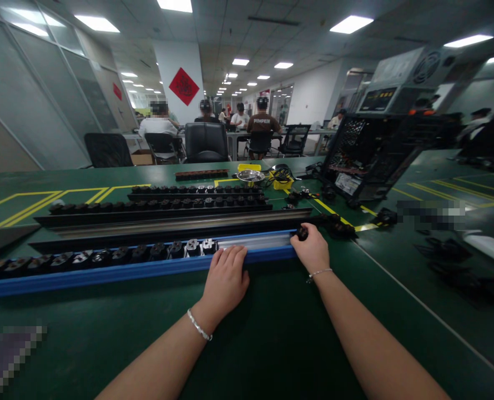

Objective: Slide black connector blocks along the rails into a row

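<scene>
A long blue rail [105, 273] lies across the green table in front of me, with several black socket modules [139, 253] seated in its channel on the left. Its right stretch shows a bare silver channel [253, 240]. My left hand [226, 278] rests on the rail's front edge, fingers curled over it beside the last module. My right hand [312, 249] is closed at the rail's right end, pinching a small black part [302, 232].
Behind the blue rail lie two or three black rails [167, 214] filled with modules. A metal bowl [250, 176] and yellow items [282, 180] sit further back. An open computer case [367, 155] stands at the right. Loose black parts [442, 250] lie right. Several people sit at far tables.
</scene>
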Tool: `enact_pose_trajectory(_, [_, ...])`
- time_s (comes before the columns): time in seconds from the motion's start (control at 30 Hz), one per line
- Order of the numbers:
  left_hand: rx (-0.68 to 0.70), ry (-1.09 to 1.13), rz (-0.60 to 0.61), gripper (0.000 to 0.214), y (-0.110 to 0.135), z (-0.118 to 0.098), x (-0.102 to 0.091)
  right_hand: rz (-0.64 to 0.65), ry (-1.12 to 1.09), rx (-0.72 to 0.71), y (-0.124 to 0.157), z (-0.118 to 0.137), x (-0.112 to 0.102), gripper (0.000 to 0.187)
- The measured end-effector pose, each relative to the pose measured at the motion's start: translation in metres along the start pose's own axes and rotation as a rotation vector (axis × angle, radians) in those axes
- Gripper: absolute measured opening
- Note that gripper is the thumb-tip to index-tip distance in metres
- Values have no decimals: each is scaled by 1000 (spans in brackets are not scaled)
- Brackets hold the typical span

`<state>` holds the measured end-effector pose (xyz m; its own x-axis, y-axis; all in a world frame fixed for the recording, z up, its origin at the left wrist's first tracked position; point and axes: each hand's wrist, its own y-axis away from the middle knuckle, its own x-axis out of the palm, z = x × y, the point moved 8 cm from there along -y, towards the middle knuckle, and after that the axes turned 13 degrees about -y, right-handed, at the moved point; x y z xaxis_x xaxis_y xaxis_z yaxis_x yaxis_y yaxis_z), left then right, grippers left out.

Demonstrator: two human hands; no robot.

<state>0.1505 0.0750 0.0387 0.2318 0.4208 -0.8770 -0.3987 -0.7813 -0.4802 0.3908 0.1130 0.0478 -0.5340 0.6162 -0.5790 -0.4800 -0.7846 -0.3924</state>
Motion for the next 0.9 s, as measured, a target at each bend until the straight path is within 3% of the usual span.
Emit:
enact_pose_trajectory(0.47, [9, -16, -9, 47, 0, -1, 0, -36, -27, 12, -6, -13, -2, 43])
enact_pose_trajectory(0.7, [3, 0, 6, 46, 0, -1, -1, 0, 28, 120, -6, -19, -4, 43])
enact_pose_trajectory(0.9, [5, 3, -1, 46, 0, -1, -1, 55, 31, 84, -8, -20, -2, 36])
